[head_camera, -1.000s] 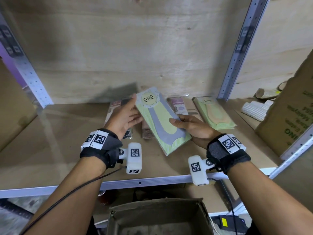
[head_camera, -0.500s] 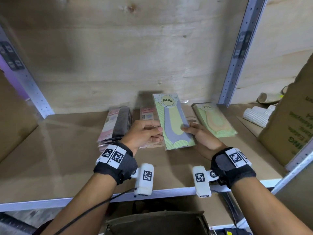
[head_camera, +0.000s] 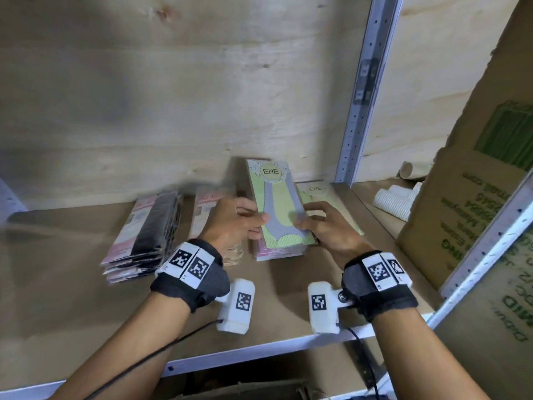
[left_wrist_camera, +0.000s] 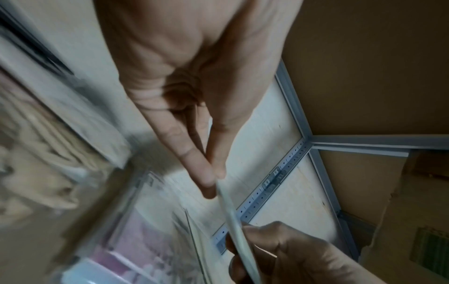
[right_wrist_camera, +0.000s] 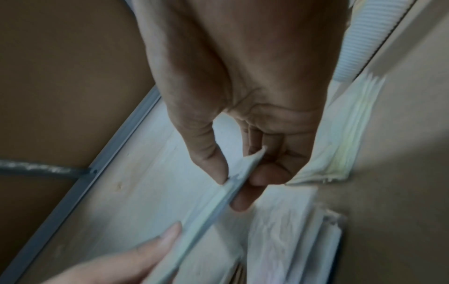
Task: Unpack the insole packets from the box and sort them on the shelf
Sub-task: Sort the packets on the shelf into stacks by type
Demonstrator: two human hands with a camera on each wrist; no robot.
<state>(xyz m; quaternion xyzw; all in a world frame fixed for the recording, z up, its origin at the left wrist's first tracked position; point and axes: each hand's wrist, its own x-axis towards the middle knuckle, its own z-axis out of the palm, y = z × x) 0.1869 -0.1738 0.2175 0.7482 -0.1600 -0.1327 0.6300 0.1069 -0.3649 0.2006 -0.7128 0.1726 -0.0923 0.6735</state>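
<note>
A green insole packet [head_camera: 278, 203] marked ENE is held slightly tilted up over a pink-edged stack of packets [head_camera: 277, 253] on the shelf board [head_camera: 86, 298]. My left hand [head_camera: 245, 223] pinches its left edge and my right hand [head_camera: 317, 223] pinches its right edge. The left wrist view shows thumb and forefinger of my left hand [left_wrist_camera: 216, 178] closed on the thin packet edge [left_wrist_camera: 234, 221]. In the right wrist view my right hand [right_wrist_camera: 233, 184] has its thumb on top of the packet edge [right_wrist_camera: 206, 215] and its fingers under it.
A stack of black-and-pink packets [head_camera: 144, 235] lies at the left, another pink stack [head_camera: 206, 209] beside it. A green ENE pile [head_camera: 328, 197] lies behind my right hand. White rolls [head_camera: 395, 200] and a big cardboard box [head_camera: 476, 212] fill the right. A metal upright [head_camera: 360, 111] stands behind.
The green packet swung from a slant to straight and moved back over the pink-edged stack. Both hands shifted from lying on it to pinching its side edges.
</note>
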